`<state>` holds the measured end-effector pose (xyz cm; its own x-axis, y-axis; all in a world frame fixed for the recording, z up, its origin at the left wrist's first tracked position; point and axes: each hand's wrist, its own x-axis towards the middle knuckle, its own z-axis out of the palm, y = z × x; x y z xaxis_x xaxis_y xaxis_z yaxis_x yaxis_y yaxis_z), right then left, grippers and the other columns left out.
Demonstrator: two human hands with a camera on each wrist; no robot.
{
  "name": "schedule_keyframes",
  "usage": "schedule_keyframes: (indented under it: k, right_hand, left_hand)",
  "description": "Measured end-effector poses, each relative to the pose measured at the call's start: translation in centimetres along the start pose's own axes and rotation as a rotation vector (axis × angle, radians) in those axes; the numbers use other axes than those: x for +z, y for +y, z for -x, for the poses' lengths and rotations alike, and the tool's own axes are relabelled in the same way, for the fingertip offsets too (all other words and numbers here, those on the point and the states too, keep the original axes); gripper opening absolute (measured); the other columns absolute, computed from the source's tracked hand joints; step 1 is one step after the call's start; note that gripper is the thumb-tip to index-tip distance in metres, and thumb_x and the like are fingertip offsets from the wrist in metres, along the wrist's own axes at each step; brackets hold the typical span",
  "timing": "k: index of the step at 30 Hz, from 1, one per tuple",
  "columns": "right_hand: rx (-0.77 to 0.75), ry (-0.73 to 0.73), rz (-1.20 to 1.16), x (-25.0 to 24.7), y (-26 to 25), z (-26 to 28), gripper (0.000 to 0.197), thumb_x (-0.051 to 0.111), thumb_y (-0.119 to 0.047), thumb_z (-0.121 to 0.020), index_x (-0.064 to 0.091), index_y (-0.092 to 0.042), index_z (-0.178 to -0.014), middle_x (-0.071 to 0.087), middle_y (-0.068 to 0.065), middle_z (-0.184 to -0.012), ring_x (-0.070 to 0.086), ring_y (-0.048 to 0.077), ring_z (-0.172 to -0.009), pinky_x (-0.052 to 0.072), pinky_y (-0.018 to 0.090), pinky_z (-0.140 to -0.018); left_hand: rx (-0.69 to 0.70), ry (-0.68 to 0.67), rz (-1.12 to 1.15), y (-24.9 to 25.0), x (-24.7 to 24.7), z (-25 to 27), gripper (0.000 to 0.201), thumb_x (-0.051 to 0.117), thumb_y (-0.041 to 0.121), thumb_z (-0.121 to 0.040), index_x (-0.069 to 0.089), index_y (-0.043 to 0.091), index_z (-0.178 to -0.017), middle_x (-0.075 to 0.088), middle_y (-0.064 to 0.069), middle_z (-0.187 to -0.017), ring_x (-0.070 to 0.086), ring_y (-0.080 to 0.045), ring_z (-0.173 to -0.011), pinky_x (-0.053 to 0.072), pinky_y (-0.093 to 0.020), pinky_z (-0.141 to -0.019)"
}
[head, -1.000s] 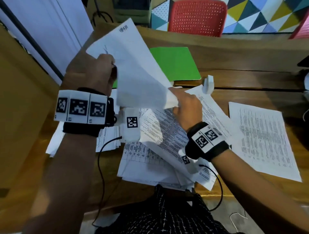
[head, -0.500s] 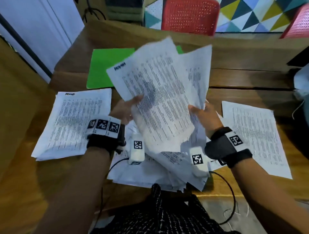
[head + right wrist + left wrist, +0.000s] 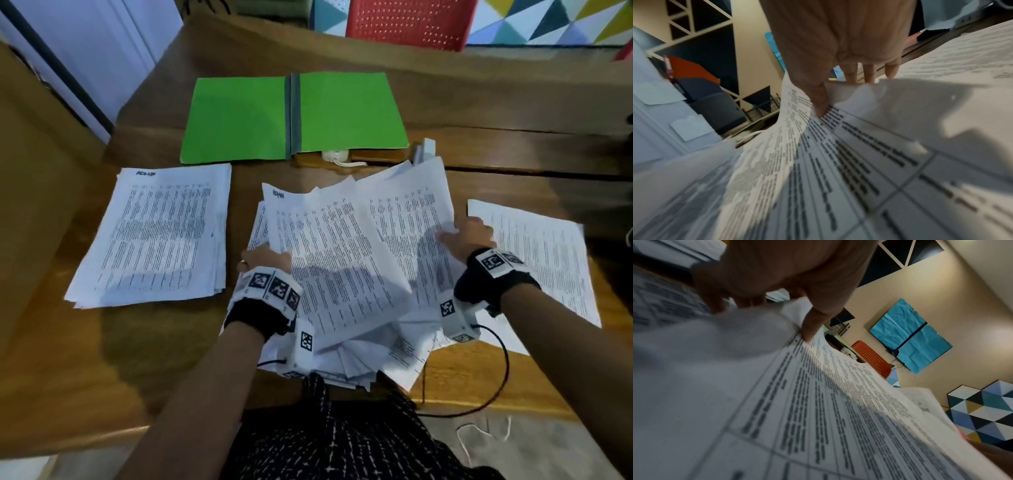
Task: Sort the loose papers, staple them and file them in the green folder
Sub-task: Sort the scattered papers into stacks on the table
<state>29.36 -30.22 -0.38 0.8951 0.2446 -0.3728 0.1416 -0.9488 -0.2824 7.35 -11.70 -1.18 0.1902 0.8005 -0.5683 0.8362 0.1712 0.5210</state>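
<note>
Sorting partly done: one sorted stack (image 3: 154,233) at frame left, another sheet pile (image 3: 541,260) at right; unsorted heap (image 3: 342,267) in the centre; stapling and filing left; green folder (image 3: 291,116) open at upper centre; left hand (image 3: 265,258) and right hand (image 3: 469,234) each pinching heap sheets, thumbs on top

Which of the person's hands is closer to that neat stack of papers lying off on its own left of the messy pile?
Left. The left hand grips the messy pile beside the neat stack; the right hand holds sheets on the pile's far side.
</note>
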Motion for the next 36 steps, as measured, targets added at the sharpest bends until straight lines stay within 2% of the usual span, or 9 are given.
schedule_keyframes:
  k: [3,10,15,19,22,25,29,32,36]
  right_hand:
    - [-0.013,-0.08,-0.018,-0.3,-0.1,-0.5,0.054,0.057,-0.029,-0.089,0.043,0.0,-0.132,0.043,0.023,-0.138,0.039,0.04,-0.128,0.035,0.049,-0.108]
    - [-0.248,-0.064,-0.411,1.4,-1.6,0.0,0.04,0.053,-0.027,-0.091,0.045,0.002,-0.118,0.053,0.01,-0.104,0.054,0.024,-0.102,0.037,0.032,-0.077]
    - [-0.242,-0.306,-0.297,3.4,-3.3,2.3,0.071,0.058,-0.048,-0.084,0.042,0.003,-0.131,0.053,0.016,-0.131,0.052,0.03,-0.12,0.043,0.033,-0.091]
    - [-0.226,-0.081,-0.261,2.6,-2.2,1.3,0.032,0.052,-0.01,-0.091,0.056,0.007,-0.118,0.06,0.027,-0.122,0.057,0.038,-0.113,0.043,0.035,-0.081]
    - [-0.105,0.07,-0.354,1.1,-0.8,0.1,0.033,0.049,-0.006,-0.091,0.053,0.01,-0.12,0.058,0.031,-0.122,0.055,0.042,-0.113,0.045,0.042,-0.088]
    - [-0.012,0.05,-0.313,0.6,0.0,-0.7,0.037,0.048,-0.006,-0.092,0.047,0.007,-0.126,0.055,0.031,-0.126,0.053,0.044,-0.115,0.044,0.044,-0.095]
    - [-0.049,-0.081,-0.235,1.7,-0.6,-0.3,0.038,0.047,-0.01,-0.093,0.048,0.01,-0.125,0.055,0.031,-0.125,0.055,0.043,-0.113,0.045,0.041,-0.085]
    - [-0.159,-0.126,-0.182,2.7,-1.8,0.9,0.036,0.047,-0.012,-0.093,0.052,0.012,-0.118,0.057,0.032,-0.12,0.056,0.043,-0.11,0.042,0.039,-0.077]
    - [-0.332,-0.078,-0.101,4.7,-2.7,3.0,0.035,0.048,-0.003,-0.089,0.05,0.011,-0.121,0.052,0.031,-0.124,0.05,0.045,-0.114,0.043,0.049,-0.094]
  left_hand:
    - [-0.036,0.073,-0.033,0.6,1.2,1.8,0.036,0.05,0.023,-0.09,0.054,0.017,-0.125,0.038,-0.017,-0.14,0.035,-0.035,-0.131,0.034,-0.041,-0.109]
    - [0.091,0.056,-0.006,1.1,4.3,2.9,0.041,0.049,0.021,-0.094,0.048,0.014,-0.135,0.03,-0.015,-0.147,0.023,-0.034,-0.136,0.023,-0.046,-0.112]
    - [0.196,-0.069,-0.116,1.8,5.3,2.5,0.045,0.038,0.042,-0.095,0.043,0.025,-0.136,0.032,-0.012,-0.146,0.023,-0.032,-0.139,0.021,-0.058,-0.112]
    - [0.186,0.111,0.055,1.0,5.1,2.5,0.059,0.047,0.051,-0.089,0.04,0.015,-0.135,0.032,-0.014,-0.147,0.026,-0.032,-0.138,0.024,-0.052,-0.111]
    - [-0.099,0.252,0.147,0.3,4.0,1.7,0.077,0.059,0.043,-0.084,0.024,0.007,-0.142,0.023,-0.017,-0.15,0.022,-0.034,-0.138,0.025,-0.046,-0.111]
    - [-0.199,0.21,0.127,0.4,3.4,0.7,0.07,0.054,0.038,-0.087,0.028,-0.003,-0.137,0.033,-0.022,-0.144,0.034,-0.036,-0.134,0.032,-0.041,-0.106]
    - [-0.012,0.05,0.226,0.8,3.9,-0.5,0.035,0.045,0.02,-0.095,0.049,-0.001,-0.123,0.057,-0.022,-0.128,0.056,-0.034,-0.116,0.037,-0.024,-0.071]
    - [0.07,-0.003,0.236,0.9,3.6,-0.6,0.031,0.045,0.011,-0.093,0.055,-0.007,-0.117,0.06,-0.026,-0.12,0.058,-0.037,-0.11,0.046,-0.034,-0.085]
    - [0.105,-0.002,0.238,1.6,1.9,-1.2,0.028,0.041,0.009,-0.096,0.059,-0.012,-0.102,0.062,-0.029,-0.107,0.055,-0.04,-0.106,0.043,-0.037,-0.085]
